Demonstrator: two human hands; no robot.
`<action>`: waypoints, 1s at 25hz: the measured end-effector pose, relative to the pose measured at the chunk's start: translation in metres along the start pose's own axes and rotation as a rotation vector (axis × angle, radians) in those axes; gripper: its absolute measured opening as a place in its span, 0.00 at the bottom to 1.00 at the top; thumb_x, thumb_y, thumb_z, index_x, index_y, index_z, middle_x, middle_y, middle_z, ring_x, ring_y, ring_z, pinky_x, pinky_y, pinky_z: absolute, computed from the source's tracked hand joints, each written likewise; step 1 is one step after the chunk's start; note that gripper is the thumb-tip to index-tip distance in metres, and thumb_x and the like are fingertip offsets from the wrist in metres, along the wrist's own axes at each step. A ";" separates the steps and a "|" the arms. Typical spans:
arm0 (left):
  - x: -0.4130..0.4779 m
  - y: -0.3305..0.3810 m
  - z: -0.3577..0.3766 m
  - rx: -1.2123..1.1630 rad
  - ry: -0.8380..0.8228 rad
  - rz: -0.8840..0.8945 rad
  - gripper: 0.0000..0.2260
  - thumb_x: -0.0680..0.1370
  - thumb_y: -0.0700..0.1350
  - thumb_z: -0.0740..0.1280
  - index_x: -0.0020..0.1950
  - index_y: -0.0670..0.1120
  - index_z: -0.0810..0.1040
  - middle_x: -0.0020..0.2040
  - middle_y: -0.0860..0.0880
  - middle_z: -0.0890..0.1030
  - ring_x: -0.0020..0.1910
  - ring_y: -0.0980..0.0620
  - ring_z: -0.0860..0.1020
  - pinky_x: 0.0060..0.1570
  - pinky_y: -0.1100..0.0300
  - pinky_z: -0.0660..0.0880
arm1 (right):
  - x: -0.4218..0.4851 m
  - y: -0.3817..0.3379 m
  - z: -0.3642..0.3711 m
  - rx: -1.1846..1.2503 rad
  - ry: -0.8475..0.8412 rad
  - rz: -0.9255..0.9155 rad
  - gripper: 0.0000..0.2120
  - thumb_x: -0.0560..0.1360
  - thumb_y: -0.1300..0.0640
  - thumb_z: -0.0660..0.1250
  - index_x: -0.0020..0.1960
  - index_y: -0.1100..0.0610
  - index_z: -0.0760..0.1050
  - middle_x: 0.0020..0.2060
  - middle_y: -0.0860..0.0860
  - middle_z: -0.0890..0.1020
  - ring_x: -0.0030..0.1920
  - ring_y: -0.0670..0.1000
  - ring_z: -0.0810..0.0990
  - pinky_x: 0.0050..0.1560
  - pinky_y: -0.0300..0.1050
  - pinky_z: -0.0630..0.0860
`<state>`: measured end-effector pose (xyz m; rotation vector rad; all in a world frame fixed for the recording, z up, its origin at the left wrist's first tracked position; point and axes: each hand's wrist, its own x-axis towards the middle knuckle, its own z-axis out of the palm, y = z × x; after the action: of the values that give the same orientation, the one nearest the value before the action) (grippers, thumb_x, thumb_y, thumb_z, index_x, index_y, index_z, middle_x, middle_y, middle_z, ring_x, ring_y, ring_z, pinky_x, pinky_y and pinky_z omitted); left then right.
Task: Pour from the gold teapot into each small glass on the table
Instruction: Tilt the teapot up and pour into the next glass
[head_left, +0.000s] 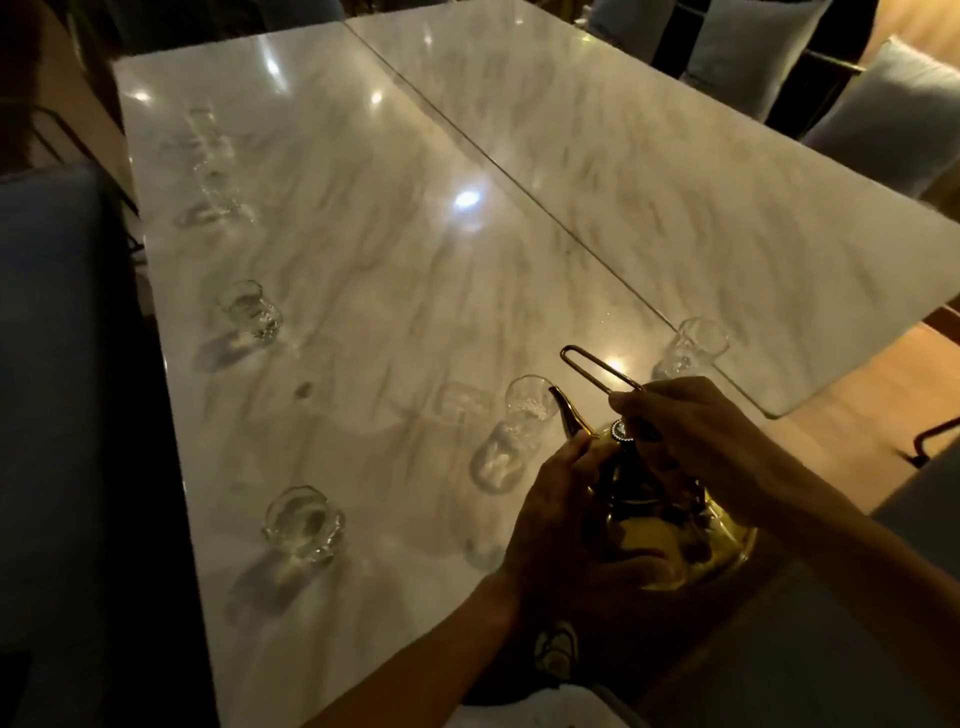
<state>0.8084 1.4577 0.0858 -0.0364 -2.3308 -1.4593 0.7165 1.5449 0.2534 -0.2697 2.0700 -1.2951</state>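
The gold teapot (670, 525) is tipped over the near right part of the marble table (395, 270). Its spout (569, 415) touches the rim of a small clear glass (524, 410). My right hand (701, 441) grips the teapot's thin wire handle from above. My left hand (566, 514) cups the pot's side and base. Other small glasses stand at the near left (304, 522), the middle left (249, 309), the far left (210, 182) and the right edge (693, 348). Whether liquid flows from the spout cannot be made out in the dim light.
A second marble table (675, 171) adjoins on the right, with a seam between them. Grey cushioned chairs (883, 119) stand along the far right, and a blue seat (57, 415) runs along the left. Wooden floor (852, 415) shows at the right.
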 end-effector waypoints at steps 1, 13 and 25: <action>0.004 0.005 0.008 -0.008 0.021 -0.026 0.45 0.66 0.63 0.73 0.78 0.56 0.56 0.77 0.66 0.59 0.77 0.70 0.56 0.74 0.66 0.62 | 0.006 -0.001 -0.008 -0.025 -0.017 0.015 0.18 0.77 0.56 0.61 0.29 0.59 0.69 0.23 0.51 0.66 0.21 0.48 0.63 0.22 0.40 0.60; 0.038 0.026 0.037 -0.137 0.211 -0.229 0.30 0.72 0.72 0.66 0.71 0.67 0.63 0.66 0.71 0.69 0.65 0.64 0.72 0.63 0.51 0.76 | 0.072 -0.037 -0.017 -0.329 -0.182 0.188 0.14 0.77 0.56 0.63 0.34 0.62 0.72 0.25 0.52 0.70 0.19 0.46 0.66 0.20 0.37 0.62; 0.056 0.015 0.045 -0.299 0.319 -0.437 0.42 0.70 0.73 0.69 0.76 0.51 0.64 0.71 0.49 0.73 0.67 0.49 0.76 0.57 0.45 0.82 | 0.120 -0.066 0.004 -0.512 -0.267 0.301 0.14 0.77 0.57 0.63 0.35 0.61 0.72 0.25 0.51 0.69 0.19 0.45 0.64 0.16 0.31 0.62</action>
<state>0.7465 1.4938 0.1005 0.6125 -1.9205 -1.8481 0.6176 1.4496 0.2573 -0.3194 2.0789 -0.5094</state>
